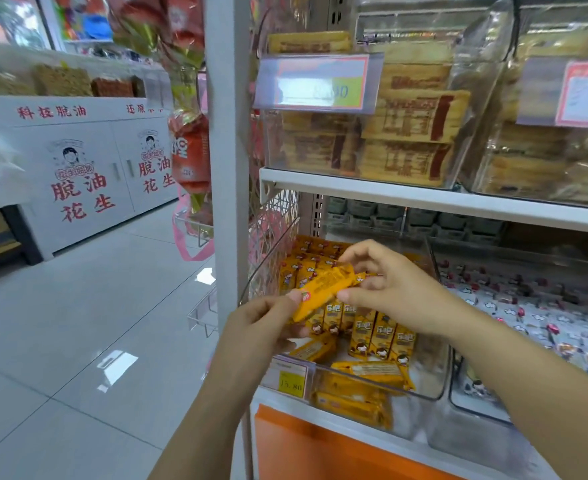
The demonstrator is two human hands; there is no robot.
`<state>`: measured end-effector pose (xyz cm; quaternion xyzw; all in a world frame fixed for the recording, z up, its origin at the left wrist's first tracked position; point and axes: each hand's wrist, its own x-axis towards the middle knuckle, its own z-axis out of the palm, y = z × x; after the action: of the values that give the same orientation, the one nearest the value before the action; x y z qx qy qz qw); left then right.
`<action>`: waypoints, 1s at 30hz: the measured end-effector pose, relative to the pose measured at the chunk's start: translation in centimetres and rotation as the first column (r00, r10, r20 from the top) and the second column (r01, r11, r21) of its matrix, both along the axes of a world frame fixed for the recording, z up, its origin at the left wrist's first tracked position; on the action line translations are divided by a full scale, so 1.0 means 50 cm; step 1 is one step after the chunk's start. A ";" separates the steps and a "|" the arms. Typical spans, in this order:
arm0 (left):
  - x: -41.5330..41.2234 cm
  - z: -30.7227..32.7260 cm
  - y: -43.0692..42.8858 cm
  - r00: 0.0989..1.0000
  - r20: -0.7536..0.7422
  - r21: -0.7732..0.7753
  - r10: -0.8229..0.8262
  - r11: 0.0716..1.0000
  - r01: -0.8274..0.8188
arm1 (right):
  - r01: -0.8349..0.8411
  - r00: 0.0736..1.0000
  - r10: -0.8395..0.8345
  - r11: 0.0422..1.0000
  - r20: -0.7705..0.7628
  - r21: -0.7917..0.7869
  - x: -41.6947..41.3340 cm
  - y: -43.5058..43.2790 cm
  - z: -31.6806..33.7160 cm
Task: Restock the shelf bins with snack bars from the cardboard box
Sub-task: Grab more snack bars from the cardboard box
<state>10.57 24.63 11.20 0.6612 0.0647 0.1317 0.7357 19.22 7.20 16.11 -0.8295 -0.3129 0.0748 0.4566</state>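
Top shelf point(424, 199): two clear bins point(355, 157) side by side, both holding stacked tan packets point(407, 161). Lower shelf point(296, 408): left bin point(436, 379) with yellow bars point(379, 336); right bin point(476, 407) just beside it, with small wrapped sweets point(528, 313).

The white cabinet point(88, 157) at the far left bore red characters: 科技脱油 along its top and 脱油花生 on each of its two doors. The yellow price tag point(290, 379) on the near front of the bin point(431, 382) read 15.80, and the upright snack bars point(379, 336) inside showed 乐吧. The upper shelf label point(315, 83) was too blurred to read.
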 end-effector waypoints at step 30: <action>0.172 -0.008 0.011 0.928 -0.206 0.358 -0.309 0.859 0.366 | 0.258 0.936 -0.179 0.934 0.302 -0.248 0.035 -0.039 -0.024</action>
<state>19.15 25.18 10.78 0.8031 -0.0278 -0.0364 0.5941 20.95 5.28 14.92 -0.9183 -0.2642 -0.0485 0.2908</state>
